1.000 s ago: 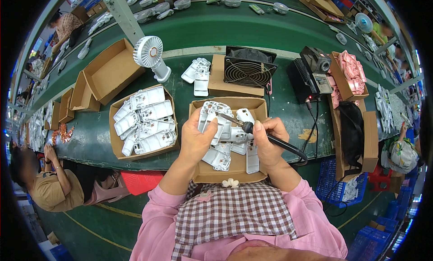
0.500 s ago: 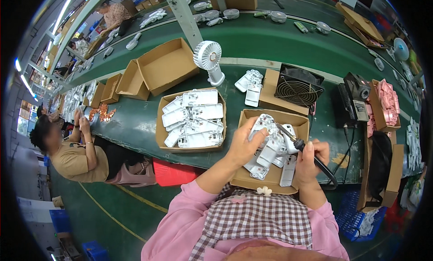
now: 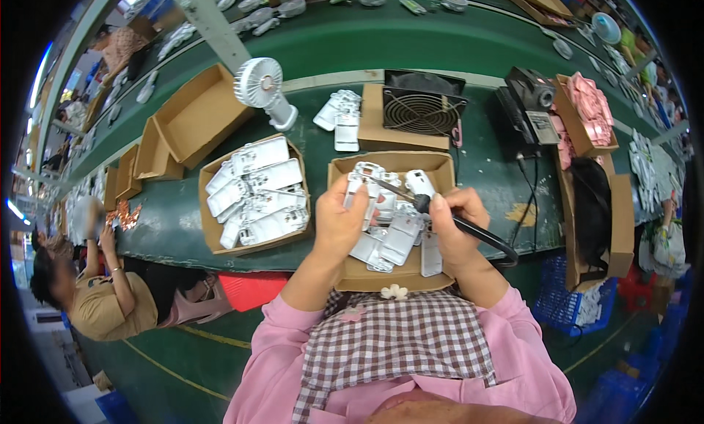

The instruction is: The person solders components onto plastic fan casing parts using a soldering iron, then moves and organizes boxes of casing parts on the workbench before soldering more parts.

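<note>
The left hand [image 3: 336,220] held a white plastic casing [image 3: 365,172] above a cardboard box [image 3: 392,283] on the green counter [image 3: 484,181], its fingers pinched narrowly about the casing with the thumb on top. The right hand [image 3: 457,225] gripped a soldering iron [image 3: 422,203], fingers closed around its dark handle. The iron's tip reached the casing's upper end, though contact was hard to make out. Other white casings [image 3: 402,238] lay beneath.

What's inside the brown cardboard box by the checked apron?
Inside the open brown cardboard box lie overlapping white plastic casings. The left hand and the single white casing it holds hide some; the bottom beneath the pile can't be seen.
</note>
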The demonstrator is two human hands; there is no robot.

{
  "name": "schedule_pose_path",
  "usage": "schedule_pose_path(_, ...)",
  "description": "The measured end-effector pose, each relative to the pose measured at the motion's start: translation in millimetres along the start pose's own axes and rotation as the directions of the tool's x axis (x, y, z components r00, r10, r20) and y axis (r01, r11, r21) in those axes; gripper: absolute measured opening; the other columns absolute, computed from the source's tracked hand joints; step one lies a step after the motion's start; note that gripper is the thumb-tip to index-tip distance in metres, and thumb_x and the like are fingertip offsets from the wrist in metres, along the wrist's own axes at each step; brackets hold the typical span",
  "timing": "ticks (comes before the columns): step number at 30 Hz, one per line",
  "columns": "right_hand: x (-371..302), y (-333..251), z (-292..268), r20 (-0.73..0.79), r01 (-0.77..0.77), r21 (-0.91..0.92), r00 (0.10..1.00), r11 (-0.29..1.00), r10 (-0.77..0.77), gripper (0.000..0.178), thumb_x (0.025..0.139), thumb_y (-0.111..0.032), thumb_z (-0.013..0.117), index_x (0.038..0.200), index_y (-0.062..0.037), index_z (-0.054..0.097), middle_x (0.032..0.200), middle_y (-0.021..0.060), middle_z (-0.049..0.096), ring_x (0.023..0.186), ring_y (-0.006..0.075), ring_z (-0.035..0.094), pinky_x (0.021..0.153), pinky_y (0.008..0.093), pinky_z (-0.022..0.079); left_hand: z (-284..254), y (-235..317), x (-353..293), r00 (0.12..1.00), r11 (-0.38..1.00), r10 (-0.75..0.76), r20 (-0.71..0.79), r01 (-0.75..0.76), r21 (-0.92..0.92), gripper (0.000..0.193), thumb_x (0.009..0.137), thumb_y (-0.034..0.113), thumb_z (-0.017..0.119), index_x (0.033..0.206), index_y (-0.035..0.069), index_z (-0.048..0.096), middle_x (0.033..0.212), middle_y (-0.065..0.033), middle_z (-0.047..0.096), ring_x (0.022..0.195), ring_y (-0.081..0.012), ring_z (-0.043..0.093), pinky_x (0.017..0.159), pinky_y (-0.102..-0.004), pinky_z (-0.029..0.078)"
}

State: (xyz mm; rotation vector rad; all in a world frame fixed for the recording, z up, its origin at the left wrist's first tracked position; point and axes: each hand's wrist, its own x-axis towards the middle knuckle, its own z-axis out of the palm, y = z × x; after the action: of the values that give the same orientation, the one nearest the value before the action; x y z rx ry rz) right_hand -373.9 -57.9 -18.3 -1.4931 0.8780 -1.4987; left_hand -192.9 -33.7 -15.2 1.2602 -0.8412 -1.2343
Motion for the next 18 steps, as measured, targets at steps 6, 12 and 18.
schedule_pose_path(6, 0.1, -3.5, -0.3, -0.002, -0.018, 0.004, 1.000, 1.000, 0.018, 0.018, 0.086, -0.007, 0.067, 0.077, -0.0040, 0.051, 0.064, 0.0007, 0.056, 0.055, 0.0031, 0.045, 0.048, 0.0205, 0.036, 3.7, 4.2, -1.4, 1.000, 1.000, -0.026, -0.011, 0.026, 0.009, 0.022, 0.094, 0.010, 0.048, 0.112, 0.000, 0.057, 0.083, -0.0092, 0.067, 0.061, -0.0089, 0.060, 0.052, -0.0214, 0.050)
schedule_pose_path(12, 0.3, -4.4, -1.1, 0.031, -0.001, -0.013, 1.000, 1.000, 0.001, 0.018, 0.085, -0.007, 0.067, 0.076, -0.0039, 0.052, 0.064, 0.0008, 0.058, 0.055, 0.0032, 0.047, 0.048, 0.0203, 0.037, 4.9, 4.4, -2.5, 0.999, 0.999, -0.028, -0.019, 0.029, 0.029, 0.022, 0.094, 0.010, 0.048, 0.112, 0.001, 0.057, 0.083, -0.0091, 0.067, 0.060, -0.0090, 0.060, 0.051, -0.0212, 0.050)
schedule_pose_path(18, 0.9, -5.0, -0.2, 0.043, 0.005, -0.053, 0.999, 0.999, -0.003, 0.019, 0.085, -0.007, 0.067, 0.074, -0.0040, 0.052, 0.063, 0.0015, 0.057, 0.054, 0.0037, 0.048, 0.048, 0.0207, 0.037, 4.1, 4.4, -2.3, 1.000, 1.000, -0.014, -0.015, 0.014, 0.023, 0.022, 0.094, 0.011, 0.049, 0.112, 0.001, 0.058, 0.083, -0.0089, 0.067, 0.060, -0.0081, 0.059, 0.051, -0.0206, 0.049)
